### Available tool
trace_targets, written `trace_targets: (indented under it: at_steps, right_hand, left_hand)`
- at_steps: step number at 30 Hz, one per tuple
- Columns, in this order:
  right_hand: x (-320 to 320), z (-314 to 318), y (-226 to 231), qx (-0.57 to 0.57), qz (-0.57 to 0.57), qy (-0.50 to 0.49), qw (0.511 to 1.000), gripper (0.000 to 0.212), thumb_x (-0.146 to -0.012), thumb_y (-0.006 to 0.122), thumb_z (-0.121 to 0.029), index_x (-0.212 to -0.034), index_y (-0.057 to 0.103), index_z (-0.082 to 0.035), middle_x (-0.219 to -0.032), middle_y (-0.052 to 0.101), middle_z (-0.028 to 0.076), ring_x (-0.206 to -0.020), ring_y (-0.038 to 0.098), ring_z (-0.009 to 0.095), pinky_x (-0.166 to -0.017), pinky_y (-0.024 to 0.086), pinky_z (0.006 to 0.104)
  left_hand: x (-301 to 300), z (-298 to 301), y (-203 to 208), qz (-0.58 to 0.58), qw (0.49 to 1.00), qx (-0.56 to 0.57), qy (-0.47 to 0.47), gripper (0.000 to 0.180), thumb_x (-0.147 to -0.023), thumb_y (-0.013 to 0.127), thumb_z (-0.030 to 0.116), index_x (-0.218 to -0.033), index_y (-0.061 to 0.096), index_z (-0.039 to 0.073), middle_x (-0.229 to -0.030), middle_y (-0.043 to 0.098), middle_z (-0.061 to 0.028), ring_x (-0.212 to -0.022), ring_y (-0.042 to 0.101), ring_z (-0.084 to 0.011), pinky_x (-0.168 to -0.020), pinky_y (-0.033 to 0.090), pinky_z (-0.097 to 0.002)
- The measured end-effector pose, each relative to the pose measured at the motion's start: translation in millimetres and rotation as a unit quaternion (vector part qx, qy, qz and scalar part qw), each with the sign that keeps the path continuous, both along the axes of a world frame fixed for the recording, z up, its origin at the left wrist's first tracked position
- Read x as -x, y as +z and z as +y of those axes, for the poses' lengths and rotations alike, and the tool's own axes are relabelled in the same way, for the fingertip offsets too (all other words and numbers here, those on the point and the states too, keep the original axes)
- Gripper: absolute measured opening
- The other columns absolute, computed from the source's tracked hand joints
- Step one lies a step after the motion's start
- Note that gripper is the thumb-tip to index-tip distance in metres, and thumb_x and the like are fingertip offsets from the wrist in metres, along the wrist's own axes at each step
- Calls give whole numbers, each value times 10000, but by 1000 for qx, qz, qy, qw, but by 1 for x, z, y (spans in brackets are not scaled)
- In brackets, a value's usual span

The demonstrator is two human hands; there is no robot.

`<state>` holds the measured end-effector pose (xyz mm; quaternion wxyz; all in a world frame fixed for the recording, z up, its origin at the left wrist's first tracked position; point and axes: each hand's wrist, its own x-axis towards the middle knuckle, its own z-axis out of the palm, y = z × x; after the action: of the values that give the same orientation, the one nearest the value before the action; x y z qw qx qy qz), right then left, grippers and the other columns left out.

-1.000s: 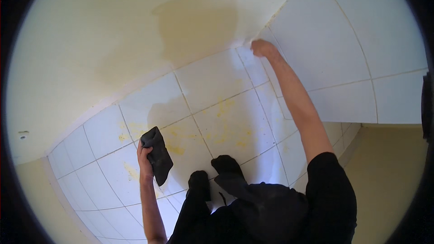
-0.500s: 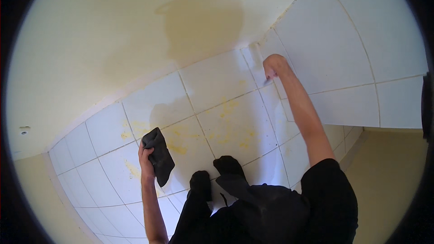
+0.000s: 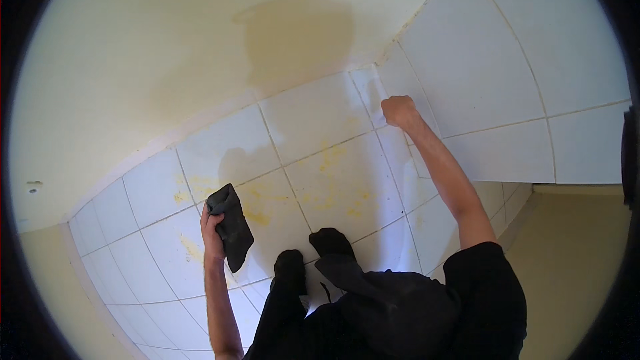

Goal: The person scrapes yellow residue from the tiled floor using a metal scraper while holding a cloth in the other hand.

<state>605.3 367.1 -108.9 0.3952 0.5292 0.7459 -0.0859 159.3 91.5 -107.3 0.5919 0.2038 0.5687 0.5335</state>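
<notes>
My left hand point(image 3: 213, 230) grips a folded dark grey cloth point(image 3: 231, 228), held above the white tiled floor with its fingers wrapped round the left edge. The cloth hangs in a long, flat shape with a soft fold at its top. On the far right, my right hand point(image 3: 399, 111) is closed in a fist, back of the hand upward, beside the tiled ledge in the corner. Whatever its fingers may hold is hidden beneath it.
Yellow smears point(image 3: 260, 203) mark several floor tiles. A cream wall point(image 3: 167, 47) runs along the far side, and a white tiled ledge point(image 3: 480, 67) rises at the right. My feet in black socks point(image 3: 331, 243) stand on the floor near the middle.
My right hand has turned and drawn slightly nearer, its curled fingers now tucked out of sight. My left hand keeps its grip on the cloth, with little movement.
</notes>
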Motion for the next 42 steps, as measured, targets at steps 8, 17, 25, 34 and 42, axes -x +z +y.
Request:
trace_targets:
  at_steps: [8, 17, 25, 34, 42]
  right_hand:
    - [12, -9, 2, 199, -144, -59, 968, 181, -825, 573, -102, -925, 719, -66, -1012, 709, 160, -945, 692, 308, -789, 559, 440]
    - [-15, 51, -50, -235, 188, -78, 950, 241, -810, 592, -85, -1030, 687, -62, -972, 715, 156, -888, 700, 317, -750, 557, 461]
    - [-32, 68, -27, 2, 51, -72, 996, 163, -868, 575, -107, -954, 680, -17, -926, 699, 211, -834, 680, 382, -746, 543, 496]
    - [-26, 54, -47, 58, 66, -95, 992, 189, -842, 576, -111, -947, 683, 4, -916, 687, 253, -906, 680, 388, -791, 555, 473]
    - [-45, 16, -61, -230, 214, -139, 939, 185, -841, 551, -96, -866, 696, 16, -902, 692, 246, -863, 697, 371, -726, 561, 492]
  left_hand:
    - [5, -6, -5, 10, 1000, 1, 5, 519, -780, 498, 114, -1285, 518, -2, -1130, 613, -98, -982, 593, -193, -874, 486, -300]
    - [0, -4, -3, -5, 1000, 1, 14, 505, -780, 489, 99, -1272, 531, -7, -1135, 619, -98, -990, 594, -193, -882, 483, -298]
    - [3, -3, -4, -8, 1000, -2, 11, 504, -786, 491, 104, -1276, 527, -10, -1146, 616, -103, -986, 597, -195, -887, 483, -300]
    - [5, -6, -2, 4, 1000, -4, 14, 521, -787, 494, 119, -1291, 506, -10, -1136, 611, -111, -972, 604, -203, -870, 495, -306]
    - [6, -9, -7, -9, 1000, -1, -5, 520, -781, 495, 128, -1282, 510, -9, -1137, 610, -115, -974, 608, -208, -871, 497, -313]
